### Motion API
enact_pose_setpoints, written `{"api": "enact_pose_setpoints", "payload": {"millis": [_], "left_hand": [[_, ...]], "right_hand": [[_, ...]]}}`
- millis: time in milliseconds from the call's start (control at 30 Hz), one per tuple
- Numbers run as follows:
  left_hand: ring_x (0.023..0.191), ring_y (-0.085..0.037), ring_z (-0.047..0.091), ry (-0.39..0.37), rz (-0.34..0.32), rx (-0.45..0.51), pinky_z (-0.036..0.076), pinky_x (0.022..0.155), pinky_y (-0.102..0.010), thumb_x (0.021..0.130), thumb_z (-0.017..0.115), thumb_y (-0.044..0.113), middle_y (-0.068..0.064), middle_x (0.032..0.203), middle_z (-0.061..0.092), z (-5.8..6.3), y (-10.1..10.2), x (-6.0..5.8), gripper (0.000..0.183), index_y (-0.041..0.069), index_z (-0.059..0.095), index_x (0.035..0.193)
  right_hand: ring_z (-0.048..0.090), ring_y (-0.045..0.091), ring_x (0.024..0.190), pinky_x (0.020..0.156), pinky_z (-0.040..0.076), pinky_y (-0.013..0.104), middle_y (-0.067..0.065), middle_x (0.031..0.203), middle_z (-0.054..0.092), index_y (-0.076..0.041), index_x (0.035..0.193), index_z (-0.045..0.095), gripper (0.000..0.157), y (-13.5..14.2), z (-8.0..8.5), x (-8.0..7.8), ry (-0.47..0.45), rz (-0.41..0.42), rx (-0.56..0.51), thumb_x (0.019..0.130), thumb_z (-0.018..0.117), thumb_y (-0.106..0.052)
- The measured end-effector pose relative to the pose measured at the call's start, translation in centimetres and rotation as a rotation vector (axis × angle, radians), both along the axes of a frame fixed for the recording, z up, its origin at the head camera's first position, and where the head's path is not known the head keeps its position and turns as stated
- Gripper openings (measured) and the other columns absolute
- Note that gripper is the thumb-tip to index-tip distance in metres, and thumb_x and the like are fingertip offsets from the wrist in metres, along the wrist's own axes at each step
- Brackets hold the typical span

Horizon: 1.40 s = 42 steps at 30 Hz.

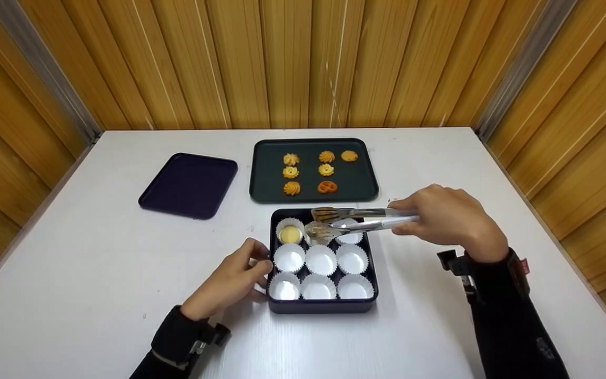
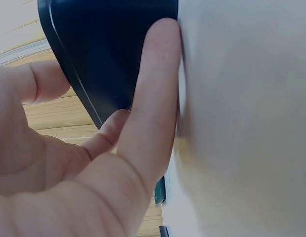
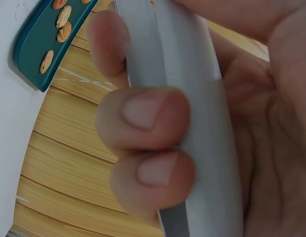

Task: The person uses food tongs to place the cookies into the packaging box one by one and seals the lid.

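Note:
My right hand (image 1: 442,218) grips a pair of tongs (image 1: 369,220) by its pale handles; the right wrist view shows fingers curled round the tongs (image 3: 197,118). The tips reach over the back-row middle paper cup of a dark square box (image 1: 324,307); whether they hold anything, I cannot tell. White paper cups (image 1: 321,260) line the box in rows. A round yellow cookie (image 1: 290,235) lies in the back-left cup. My left hand (image 1: 234,276) touches the box's left side, one finger stretched along the wall of the box (image 2: 101,54) in the left wrist view.
Behind the box lies a dark green tray (image 1: 308,195) with several swirl cookies (image 1: 292,188), a round cookie (image 1: 349,156) and a pretzel (image 1: 327,187). A dark purple lid-like tray (image 1: 190,184) lies at the back left. Wood-patterned walls (image 1: 292,63) enclose the white table (image 1: 98,252).

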<state>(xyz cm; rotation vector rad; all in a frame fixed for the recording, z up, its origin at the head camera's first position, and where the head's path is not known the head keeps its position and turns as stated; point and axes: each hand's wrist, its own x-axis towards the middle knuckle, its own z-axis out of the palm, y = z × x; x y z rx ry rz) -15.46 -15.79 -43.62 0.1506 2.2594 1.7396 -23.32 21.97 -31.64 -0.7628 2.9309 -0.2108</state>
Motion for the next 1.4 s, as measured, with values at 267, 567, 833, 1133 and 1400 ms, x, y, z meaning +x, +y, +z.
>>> {"api": "enact_pose_setpoints", "payload": {"millis": [267, 567, 833, 1133, 1400], "left_hand": [[0.087, -0.025, 0.066, 0.007, -0.005, -0.004, 0.069, 0.069, -0.045, 0.103, 0.059, 0.017, -0.021, 0.128, 0.059, 0.0, 0.0, 0.0, 0.034, 0.0, 0.049, 0.13], [0.088, -0.025, 0.067, 0.013, 0.006, -0.036, 0.068, 0.069, -0.043, 0.103, 0.06, 0.019, -0.018, 0.127, 0.06, 0.0, 0.0, 0.0, 0.032, 0.003, 0.05, 0.128], [0.089, -0.026, 0.066, 0.0, 0.013, -0.03, 0.068, 0.069, -0.044, 0.103, 0.059, 0.018, -0.018, 0.126, 0.059, 0.1, 0.1, 0.1, 0.032, 0.001, 0.05, 0.128], [0.089, -0.025, 0.066, -0.003, 0.006, -0.034, 0.068, 0.069, -0.044, 0.104, 0.059, 0.019, -0.018, 0.128, 0.059, 0.0, 0.0, -0.1, 0.032, 0.002, 0.05, 0.129], [0.088, -0.025, 0.067, -0.005, 0.009, -0.038, 0.068, 0.07, -0.043, 0.103, 0.059, 0.02, -0.018, 0.129, 0.059, 0.1, 0.1, 0.0, 0.033, 0.002, 0.05, 0.129]], "right_hand": [[0.056, 0.017, 0.074, 0.059, 0.043, 0.033, 0.001, 0.124, 0.078, -0.027, 0.136, 0.075, 0.045, -0.4, -0.2, 0.0, 0.0, 0.003, -0.005, 0.092, 0.081, -0.037], [0.058, 0.016, 0.078, 0.062, 0.047, 0.037, -0.003, 0.119, 0.079, -0.03, 0.131, 0.078, 0.041, -0.4, -0.3, 0.1, 0.018, 0.002, -0.012, 0.091, 0.083, -0.035], [0.056, 0.015, 0.075, 0.059, 0.042, 0.032, -0.008, 0.099, 0.076, -0.032, 0.129, 0.078, 0.037, 0.1, 0.2, 0.1, -0.017, 0.001, -0.036, 0.091, 0.081, -0.035], [0.061, 0.021, 0.091, 0.068, 0.046, 0.035, 0.0, 0.111, 0.076, -0.028, 0.138, 0.073, 0.041, 2.6, 1.4, -0.1, 0.024, -0.086, -0.171, 0.099, 0.074, -0.042], [0.06, 0.035, 0.097, 0.076, 0.051, 0.051, 0.019, 0.114, 0.069, -0.012, 0.144, 0.064, 0.042, 3.0, -0.3, -2.3, 0.122, -0.174, -0.266, 0.105, 0.063, -0.027]]}}
